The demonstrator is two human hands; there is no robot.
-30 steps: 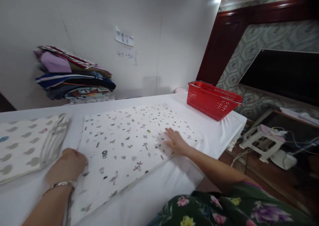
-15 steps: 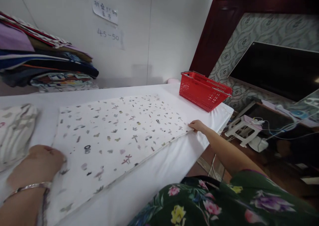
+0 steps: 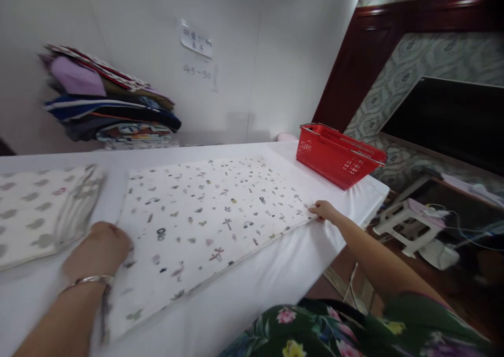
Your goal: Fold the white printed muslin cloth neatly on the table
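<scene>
A white cloth (image 3: 212,226) printed with small palms, flamingos and leaves lies spread flat on the white-covered table (image 3: 220,315). My left hand (image 3: 98,249), with a silver bangle at the wrist, is closed on the cloth's left edge; its fingertips are partly hidden. At the right front corner, my right hand (image 3: 325,211) pinches the same cloth. Just beyond my left hand lies a folded pale cloth (image 3: 35,210) with grey spots, a narrow gap away from the printed one.
A red plastic basket (image 3: 338,160) stands at the table's far right. Folded fabrics (image 3: 114,100) are stacked high at the back left, against a white wall with paper notes (image 3: 197,39). Beyond the table's right edge are a white stool (image 3: 411,223) and cables.
The view has swung left, so more of the folded spotted cloth and the fabric stack shows. Both hands keep hold of the printed cloth's edges, and it lies much as before.
</scene>
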